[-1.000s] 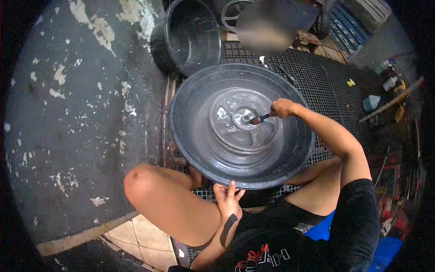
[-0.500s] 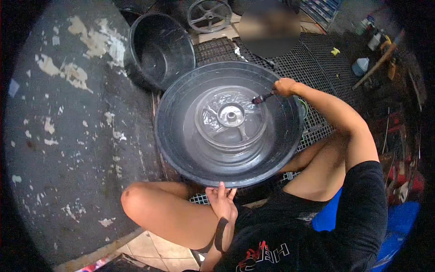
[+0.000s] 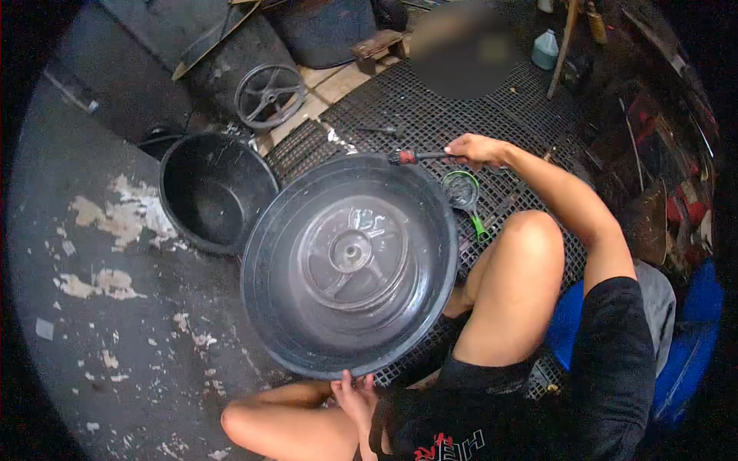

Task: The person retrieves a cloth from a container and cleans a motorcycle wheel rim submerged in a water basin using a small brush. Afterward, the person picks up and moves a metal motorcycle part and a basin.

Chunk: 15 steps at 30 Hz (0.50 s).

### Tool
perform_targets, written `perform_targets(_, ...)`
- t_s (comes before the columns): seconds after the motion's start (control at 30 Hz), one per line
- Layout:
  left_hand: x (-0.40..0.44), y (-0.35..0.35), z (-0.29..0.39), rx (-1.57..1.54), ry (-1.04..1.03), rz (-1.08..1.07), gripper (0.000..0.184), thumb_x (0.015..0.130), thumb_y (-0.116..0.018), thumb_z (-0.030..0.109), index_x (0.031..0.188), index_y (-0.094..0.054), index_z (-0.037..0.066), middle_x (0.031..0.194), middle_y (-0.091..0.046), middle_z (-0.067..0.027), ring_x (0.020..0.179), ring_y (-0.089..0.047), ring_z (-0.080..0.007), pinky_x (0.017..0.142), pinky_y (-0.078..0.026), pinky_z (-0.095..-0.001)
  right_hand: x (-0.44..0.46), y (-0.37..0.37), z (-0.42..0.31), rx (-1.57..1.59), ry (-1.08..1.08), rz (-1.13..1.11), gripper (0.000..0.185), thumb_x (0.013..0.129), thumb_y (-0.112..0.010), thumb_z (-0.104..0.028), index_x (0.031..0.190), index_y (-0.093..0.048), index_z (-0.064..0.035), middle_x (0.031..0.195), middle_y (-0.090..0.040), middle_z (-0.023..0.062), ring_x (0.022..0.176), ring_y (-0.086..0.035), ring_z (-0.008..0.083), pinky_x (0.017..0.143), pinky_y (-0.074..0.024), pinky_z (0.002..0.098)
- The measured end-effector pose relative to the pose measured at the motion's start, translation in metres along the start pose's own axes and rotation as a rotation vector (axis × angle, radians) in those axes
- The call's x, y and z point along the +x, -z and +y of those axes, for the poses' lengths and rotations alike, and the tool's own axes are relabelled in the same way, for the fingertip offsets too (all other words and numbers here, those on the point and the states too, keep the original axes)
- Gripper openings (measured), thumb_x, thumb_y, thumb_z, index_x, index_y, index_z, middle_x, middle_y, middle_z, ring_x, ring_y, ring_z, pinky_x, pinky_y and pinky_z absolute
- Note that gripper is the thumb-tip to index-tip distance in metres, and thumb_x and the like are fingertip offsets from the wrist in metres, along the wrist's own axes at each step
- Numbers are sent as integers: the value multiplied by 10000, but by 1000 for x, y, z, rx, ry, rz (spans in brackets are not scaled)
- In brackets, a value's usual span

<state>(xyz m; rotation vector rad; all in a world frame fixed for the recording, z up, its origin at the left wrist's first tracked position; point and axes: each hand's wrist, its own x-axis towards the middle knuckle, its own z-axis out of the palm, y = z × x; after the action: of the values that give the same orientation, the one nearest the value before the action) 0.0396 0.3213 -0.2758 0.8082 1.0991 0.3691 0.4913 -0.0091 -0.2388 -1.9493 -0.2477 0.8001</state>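
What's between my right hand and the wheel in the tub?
In the head view, the brush held in the right hand reaches toward the tub; past it come the tub's rim and inner wall, then the wheel.

On the black open-grid floor matting point(image 3: 530, 111) we see a round strainer with a bright green rim and handle point(image 3: 462, 190) and a slim dark tool point(image 3: 377, 129), while farther back a translucent plastic bottle of blue-green liquid point(image 3: 545, 52) stands just beside a long brown wooden pole point(image 3: 566, 50). Toward the left we find a round black plastic tub point(image 3: 192, 184), and beyond it a grey spoked metal wheel point(image 3: 268, 97) stands tilted. We also notice a low brown wooden block point(image 3: 378, 48) near a large dark bin point(image 3: 323, 31).
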Motion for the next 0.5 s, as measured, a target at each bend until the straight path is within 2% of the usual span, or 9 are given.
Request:
perform_targets(0.07, 2, 3, -4, 7, -57, -53, 177, 895, -568, 162, 908, -396, 120, 916, -517, -53, 731, -539, -163, 615, -529, -324, -18, 11, 15, 13, -128, 91, 329, 947, -467, -356, 755, -560, -105, 534, -355, -70, 414, -286, 59, 375, -219, 230)
perform_targets(0.17, 2, 5, -5, 28, -80, -81, 159, 889, -577, 177, 942, -434, 132, 970, -509, -35, 778, -522, -160, 648, -522, -307, -16, 15, 72, 80, 0, 211, 306, 939, -480, -332, 781, -586, -92, 539, -388, -49, 417, -317, 56, 371, -234, 242)
perform_targets(0.23, -8, -4, 1, 44, -74, -59, 163, 885, -582, 182, 960, -444, 139, 988, -506, -13, 792, -510, -155, 658, -516, -297, -12, 11, 113, -48, 14, 320, 306, 930, -489, -318, 817, -620, -65, 582, -473, 8, 483, -432, 114, 420, -332, 298)
perform_targets(0.27, -4, 1, -1, 66, -56, -40, 180, 879, -589, 185, 990, -452, 151, 984, -507, 8, 788, -496, -151, 671, -509, -283, 11, 13, 166, -295, 150, 432, 314, 915, -495, -297, 799, -612, -29, 646, -565, 111, 580, -529, 223, 532, -417, 388)
perform_targets(0.33, -7, -1, 3, 58, -31, -40, 177, 879, -586, 182, 996, -455, 159, 984, -508, 6, 786, -497, -152, 669, -511, -283, 14, -2, 198, -442, 11, 463, 291, 882, -519, -290, 835, -619, -21, 795, -619, 221, 745, -596, 330, 687, -452, 443)
perform_targets(0.37, -7, -3, 3, 54, -20, -41, 177, 879, -585, 180, 1000, -457, 163, 984, -508, 6, 786, -498, -153, 668, -511, -283, 25, -13, 229, -554, -38, 518, 295, 887, -511, -294, 852, -631, -26, 827, -628, 225, 813, -616, 352, 729, -468, 436)
perform_targets(0.4, -5, 0, 1, 41, -19, -67, 171, 885, -573, 180, 1023, -471, 177, 987, -514, 4, 791, -504, -145, 663, -509, -277, 13, -24, 219, -454, -94, 501, 315, 899, -488, -313, 900, -638, -35, 888, -632, 234, 880, -617, 366, 755, -475, 442)
perform_targets(0.43, -3, 2, 1, 54, -13, -35, 167, 886, -570, 179, 1025, -477, 179, 987, -518, 2, 795, -509, -141, 665, -510, -276, 20, -32, 235, -504, -90, 519, 341, 910, -473, -344, 965, -640, -51, 939, -632, 233, 898, -612, 367, 760, -472, 451)
perform_targets(0.5, -3, 0, 1, 79, 4, 32, 160, 888, -565, 175, 1029, -488, 183, 988, -525, -1, 802, -518, -133, 669, -513, -274, 23, -39, 255, -309, -71, 428, 362, 915, -461, -362, 980, -633, -50, 937, -637, 225, 905, -610, 370, 772, -474, 456)
